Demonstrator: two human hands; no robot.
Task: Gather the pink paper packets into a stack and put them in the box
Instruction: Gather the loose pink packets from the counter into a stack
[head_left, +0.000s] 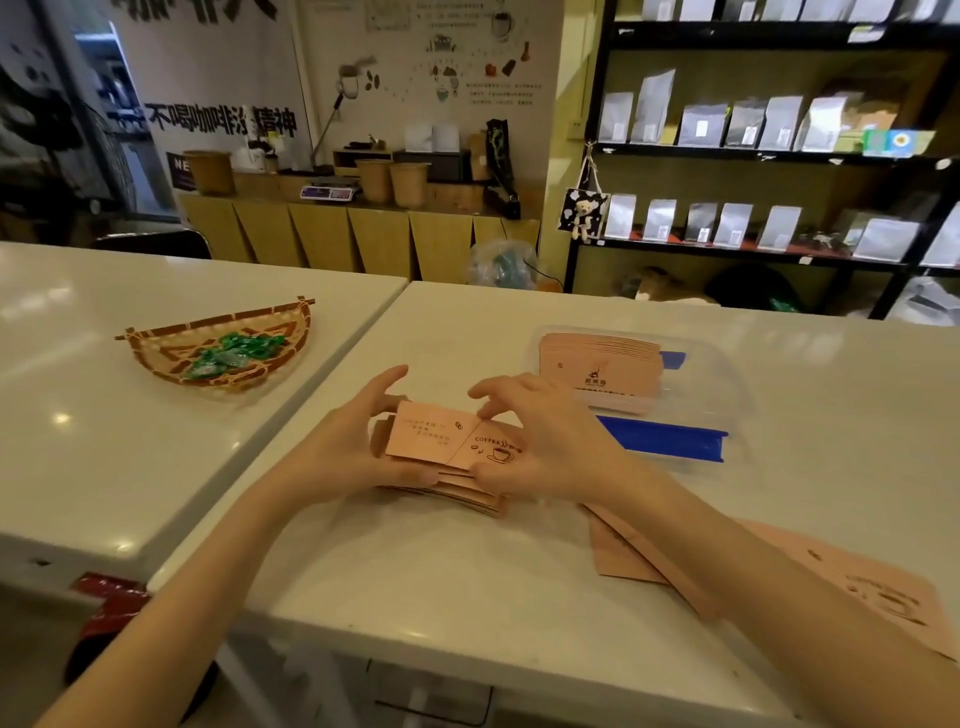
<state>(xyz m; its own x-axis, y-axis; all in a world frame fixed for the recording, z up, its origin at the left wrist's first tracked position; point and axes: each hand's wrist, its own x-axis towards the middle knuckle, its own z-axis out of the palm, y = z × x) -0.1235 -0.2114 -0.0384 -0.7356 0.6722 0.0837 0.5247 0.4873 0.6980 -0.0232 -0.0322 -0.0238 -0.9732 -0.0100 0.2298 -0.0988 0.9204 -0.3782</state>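
Both hands are working one bundle at the middle of the desk (519, 597). The left hand (353, 441) is cupping the left end of the stack (447, 447), thumb under and fingers curled over the far edge, clamped on it. The right hand (540, 441) is pinching the right end, fingertips pressing on the top packet and thumb at the near edge, so it too is closed on the paper. The lower sheets are fanning out untidily beneath, just touching the desk.

These packets look thin, light and flat, stiff enough to hold a crease but easy to bend, and smooth paper faces will probably be sliding over each other. Best hold, to my eye, is on the two short ends with even squeeze, tapping the long edge down on the desk to square them up; gripping only the top would likely be letting the bottom ones slip out.

More loose packets (831, 582) are lying near the right forearm, partly under it, not yet gathered. The box (727, 374), clear plastic with blue clips, is sitting just beyond the hands and already holding a neat pile (597, 358) of pink packets.
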